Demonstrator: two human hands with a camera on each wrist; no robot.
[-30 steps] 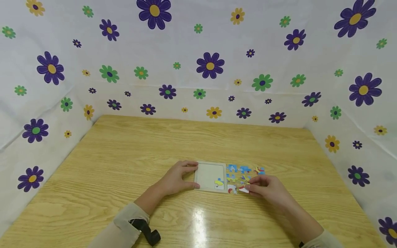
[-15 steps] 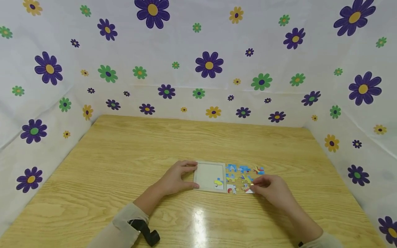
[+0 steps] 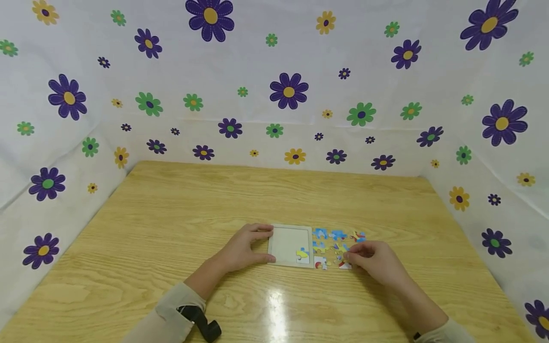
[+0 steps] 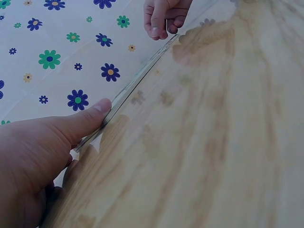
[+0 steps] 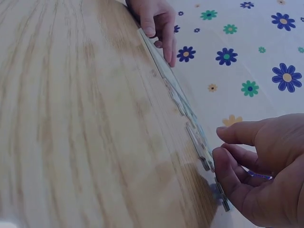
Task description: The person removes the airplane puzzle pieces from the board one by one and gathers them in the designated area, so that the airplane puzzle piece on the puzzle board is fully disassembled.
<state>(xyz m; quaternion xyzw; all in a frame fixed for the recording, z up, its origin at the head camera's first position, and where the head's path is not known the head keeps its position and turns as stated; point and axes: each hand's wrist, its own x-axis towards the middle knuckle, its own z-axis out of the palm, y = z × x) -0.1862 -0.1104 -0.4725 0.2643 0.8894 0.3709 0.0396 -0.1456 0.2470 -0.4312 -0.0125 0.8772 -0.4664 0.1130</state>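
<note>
A square puzzle tray (image 3: 290,234) lies on the table with one yellow, blue and white puzzle piece (image 3: 302,256) in its lower right corner. My left hand (image 3: 245,246) grips the tray's left side, thumb at the lower edge and fingers at the upper corner. In the left wrist view the thumb of this hand (image 4: 45,147) lies on the tray's edge. My right hand (image 3: 376,259) pinches at a puzzle piece (image 3: 344,265) in the nearest row, right of the tray. Its fingertips partly hide that piece. The right wrist view has this hand (image 5: 266,166) beside the pieces, seen edge-on.
Several loose pieces lie in rows right of the tray, among them a blue piece (image 3: 338,234) and a red and white piece (image 3: 320,263). The wooden table (image 3: 206,200) is enclosed by flower-printed cloth (image 3: 253,62). A black strap (image 3: 201,321) hangs from the left sleeve.
My right hand has moved slightly right, and the white-cornered puzzle piece in the nearest row has shifted right with it. The left hand stays at the tray.
</note>
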